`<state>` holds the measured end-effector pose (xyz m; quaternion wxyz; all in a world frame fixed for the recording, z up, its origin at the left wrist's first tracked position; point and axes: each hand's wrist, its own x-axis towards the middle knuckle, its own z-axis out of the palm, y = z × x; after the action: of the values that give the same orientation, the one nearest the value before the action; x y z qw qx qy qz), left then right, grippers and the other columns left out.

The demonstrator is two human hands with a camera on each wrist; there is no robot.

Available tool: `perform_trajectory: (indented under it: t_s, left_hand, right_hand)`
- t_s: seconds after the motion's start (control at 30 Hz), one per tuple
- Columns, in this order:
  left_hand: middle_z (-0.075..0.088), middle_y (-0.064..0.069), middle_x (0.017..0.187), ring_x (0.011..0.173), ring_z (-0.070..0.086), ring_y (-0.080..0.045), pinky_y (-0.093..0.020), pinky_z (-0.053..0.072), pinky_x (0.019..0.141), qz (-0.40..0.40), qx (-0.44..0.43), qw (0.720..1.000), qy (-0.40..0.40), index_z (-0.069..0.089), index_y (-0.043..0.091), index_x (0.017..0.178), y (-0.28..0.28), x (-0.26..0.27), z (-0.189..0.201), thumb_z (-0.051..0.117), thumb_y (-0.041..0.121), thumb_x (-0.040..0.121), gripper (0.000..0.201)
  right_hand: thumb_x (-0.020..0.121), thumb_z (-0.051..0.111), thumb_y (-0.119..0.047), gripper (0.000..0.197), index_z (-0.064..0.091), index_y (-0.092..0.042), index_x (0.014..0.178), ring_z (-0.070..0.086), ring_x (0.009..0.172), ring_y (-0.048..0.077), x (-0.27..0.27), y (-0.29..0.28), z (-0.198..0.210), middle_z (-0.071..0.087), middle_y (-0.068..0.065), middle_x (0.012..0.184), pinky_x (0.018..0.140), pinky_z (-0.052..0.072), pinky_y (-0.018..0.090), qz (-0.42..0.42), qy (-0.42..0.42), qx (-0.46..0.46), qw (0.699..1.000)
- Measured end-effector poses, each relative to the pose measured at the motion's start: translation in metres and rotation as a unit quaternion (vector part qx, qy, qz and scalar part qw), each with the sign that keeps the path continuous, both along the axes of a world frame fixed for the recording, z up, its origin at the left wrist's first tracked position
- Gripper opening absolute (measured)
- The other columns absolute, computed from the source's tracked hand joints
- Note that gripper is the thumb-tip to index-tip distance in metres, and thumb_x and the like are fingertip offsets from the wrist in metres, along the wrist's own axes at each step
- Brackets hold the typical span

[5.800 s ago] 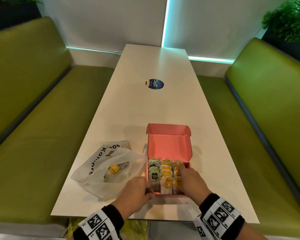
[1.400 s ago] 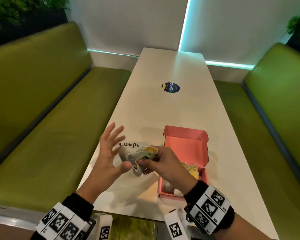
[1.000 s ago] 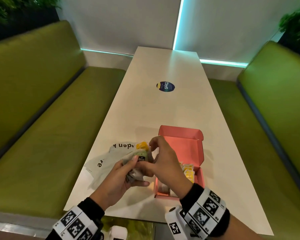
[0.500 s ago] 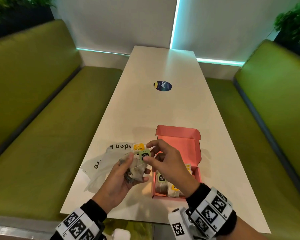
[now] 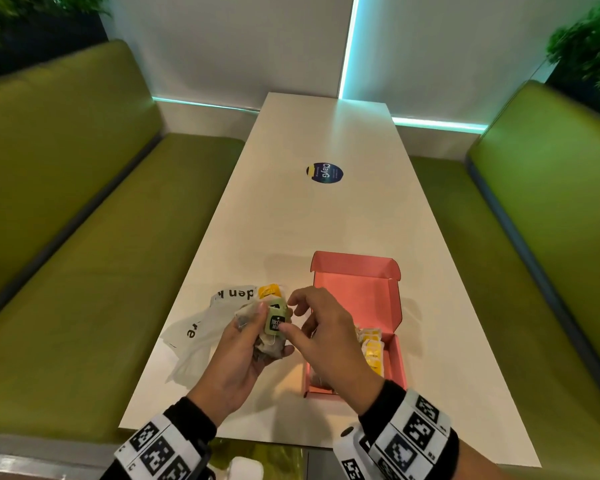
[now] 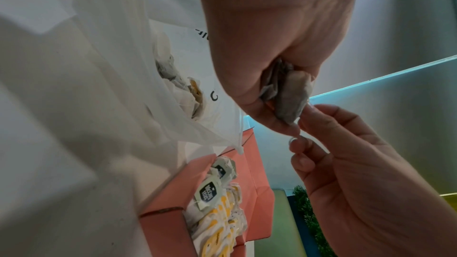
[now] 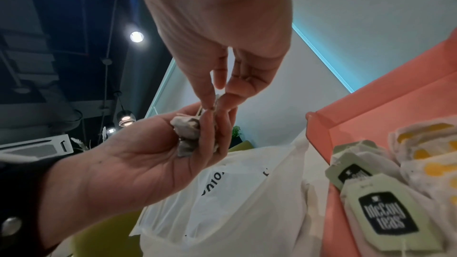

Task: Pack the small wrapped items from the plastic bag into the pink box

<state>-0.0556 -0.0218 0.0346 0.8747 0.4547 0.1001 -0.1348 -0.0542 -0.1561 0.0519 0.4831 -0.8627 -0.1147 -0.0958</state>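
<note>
the scene is seen from a head-worn camera angled forward and down along the white table. close, upward-tilted views are given from each wrist: the left wrist's toward the wall, the right wrist's toward the ceiling. the pink box and plastic bag are shared by all three.
</note>
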Motion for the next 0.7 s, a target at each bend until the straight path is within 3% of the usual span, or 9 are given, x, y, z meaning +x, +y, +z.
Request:
perform_trajectory:
  t_s: [0.1, 0.2, 0.33, 0.47, 0.57, 0.63, 0.7]
  left_hand:
    - [0.068, -0.013, 0.100, 0.077, 0.067, -0.019, -0.031, 0.058, 0.061, -0.007, -0.002, 1.000, -0.004, 0.057, 0.006, 0.117, -0.001, -0.001, 0.003, 0.046, 0.039, 0.083, 0.049]
    - [0.068, -0.012, 0.099, 0.077, 0.067, -0.018, -0.031, 0.057, 0.061, -0.009, -0.007, 1.000, 0.001, 0.057, 0.008, 0.117, -0.002, 0.000, 0.002, 0.042, 0.044, 0.083, 0.052]
    - [0.064, -0.014, 0.098, 0.079, 0.062, -0.020, -0.029, 0.057, 0.061, 0.020, -0.008, 1.000, 0.014, 0.052, 0.007, 0.123, -0.002, 0.002, 0.002, 0.047, 0.040, 0.082, 0.053]
    - [0.068, -0.010, 0.090, 0.069, 0.067, -0.016, -0.026, 0.055, 0.052, 0.045, -0.033, 0.998, 0.012, 0.059, 0.013, 0.113, -0.001, 0.006, 0.003, 0.046, 0.032, 0.089, 0.033]
    - [0.072, -0.008, 0.086, 0.068, 0.069, -0.016, -0.028, 0.057, 0.053, 0.056, -0.030, 0.998, 0.009, 0.063, 0.012, 0.106, 0.000, 0.008, 0.006, 0.045, 0.028, 0.091, 0.027]
    - [0.074, -0.008, 0.091, 0.075, 0.069, -0.018, -0.030, 0.058, 0.060, 0.063, -0.018, 0.998, 0.009, 0.064, 0.012, 0.104, 0.000, 0.009, 0.007, 0.050, 0.028, 0.086, 0.028]
    - [0.074, -0.006, 0.090, 0.075, 0.070, -0.015, -0.027, 0.058, 0.060, 0.065, -0.014, 0.998, 0.007, 0.064, 0.011, 0.100, 0.001, 0.010, 0.008, 0.051, 0.022, 0.087, 0.021]
  right_hand:
    - [0.076, 0.069, -0.012, 0.026, 0.063, -0.021, 0.100, 0.053, 0.053, 0.008, 0.001, 0.003, 0.001, 0.043, -0.020, 0.084, 0.062, 0.044, 0.017, 0.014, -0.003, -0.022, 1.000]
    - [0.076, 0.068, -0.011, 0.021, 0.065, -0.020, 0.095, 0.057, 0.059, 0.016, 0.002, 0.005, 0.004, 0.046, -0.009, 0.091, 0.064, 0.047, 0.027, 0.008, -0.001, -0.052, 0.999]
    - [0.070, 0.066, -0.004, 0.019, 0.056, -0.019, 0.075, 0.053, 0.062, 0.014, 0.004, 0.006, 0.008, 0.044, -0.010, 0.088, 0.058, 0.041, 0.017, 0.014, 0.020, -0.047, 0.999]
    - [0.071, 0.067, -0.004, 0.034, 0.045, -0.029, 0.063, 0.054, 0.063, 0.013, 0.003, 0.000, 0.018, 0.048, -0.013, 0.076, 0.059, 0.038, 0.014, 0.044, 0.060, -0.036, 0.997]
    - [0.073, 0.069, -0.004, 0.032, 0.049, -0.027, 0.064, 0.052, 0.062, 0.008, 0.003, -0.012, 0.027, 0.054, -0.010, 0.069, 0.058, 0.038, 0.013, 0.047, 0.104, 0.014, 0.993]
    - [0.074, 0.070, -0.003, 0.028, 0.052, -0.023, 0.067, 0.051, 0.062, 0.009, 0.003, -0.020, 0.031, 0.055, -0.010, 0.066, 0.061, 0.042, 0.020, 0.045, 0.141, 0.075, 0.986]
    - [0.077, 0.068, 0.000, 0.024, 0.055, -0.021, 0.076, 0.051, 0.066, 0.013, 0.003, -0.027, 0.037, 0.058, -0.004, 0.071, 0.060, 0.044, 0.024, 0.042, 0.171, 0.129, 0.976]
